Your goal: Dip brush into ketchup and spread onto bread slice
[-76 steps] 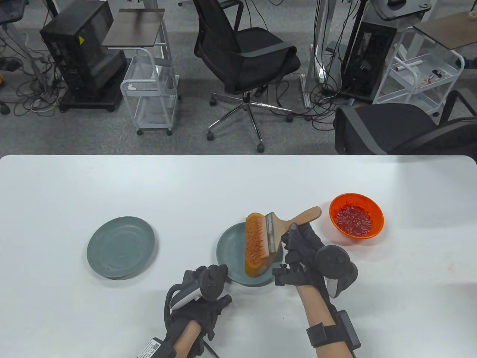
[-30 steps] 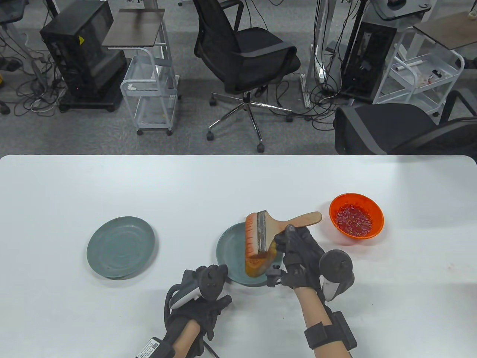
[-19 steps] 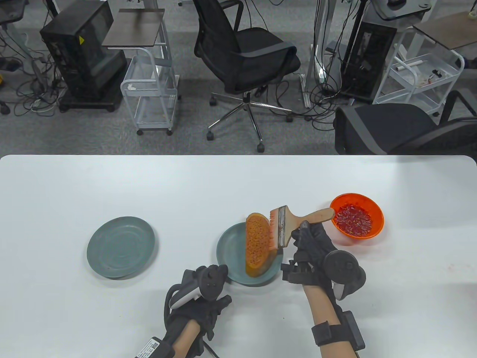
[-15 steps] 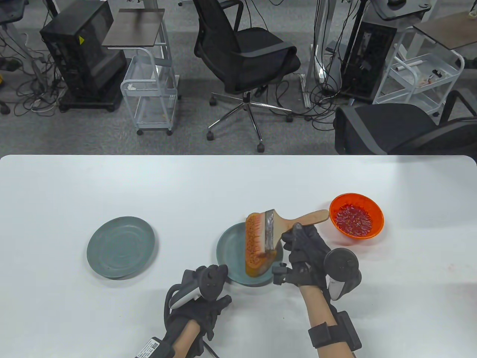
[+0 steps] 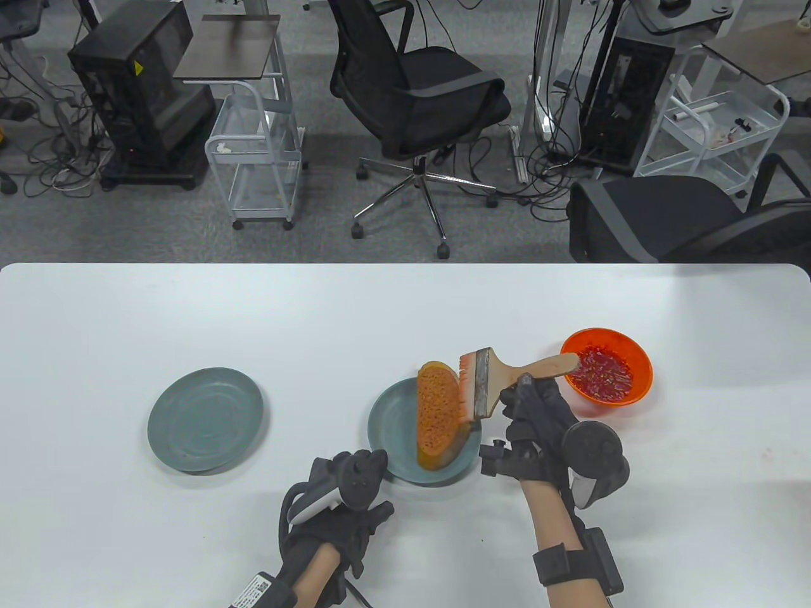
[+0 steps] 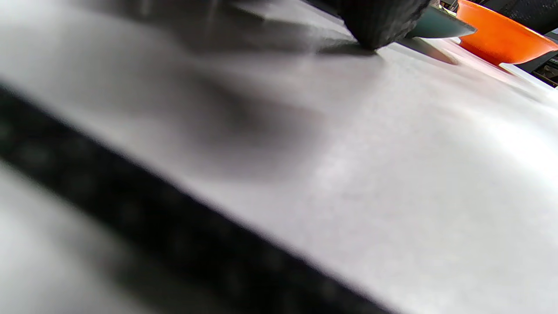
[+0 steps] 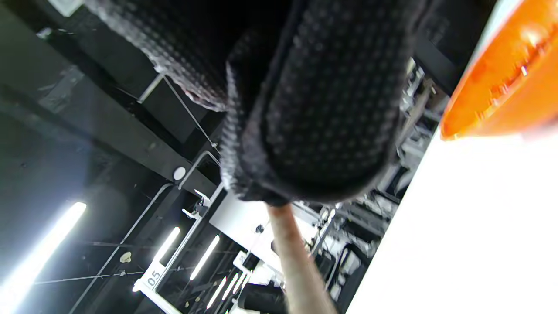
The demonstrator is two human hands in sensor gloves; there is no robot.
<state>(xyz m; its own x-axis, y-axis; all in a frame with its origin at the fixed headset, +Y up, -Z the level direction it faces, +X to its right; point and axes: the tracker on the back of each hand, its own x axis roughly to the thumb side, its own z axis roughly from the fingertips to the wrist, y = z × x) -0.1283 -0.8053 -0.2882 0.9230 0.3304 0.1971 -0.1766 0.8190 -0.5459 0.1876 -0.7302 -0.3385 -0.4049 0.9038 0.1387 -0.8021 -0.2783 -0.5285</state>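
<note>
A ketchup-coated bread slice (image 5: 437,413) lies on a grey-green plate (image 5: 393,430) in the table view. My right hand (image 5: 531,413) grips the wooden handle of a wide brush (image 5: 507,377); its bristles (image 5: 467,389) sit at the bread's right edge. An orange bowl of ketchup (image 5: 606,373) stands to the right, under the handle's tip; it also shows in the right wrist view (image 7: 501,87). My left hand (image 5: 345,506) rests on the table just below the plate, holding nothing.
A second grey-green plate (image 5: 206,428) sits empty at the left. The orange bowl (image 6: 501,37) and a plate edge (image 6: 440,26) show in the left wrist view. Office chairs and carts stand beyond the table's far edge.
The brush swept back and forth over the bread; from half a second ago it has moved right, off the slice's middle to its right edge. The left hand has not moved.
</note>
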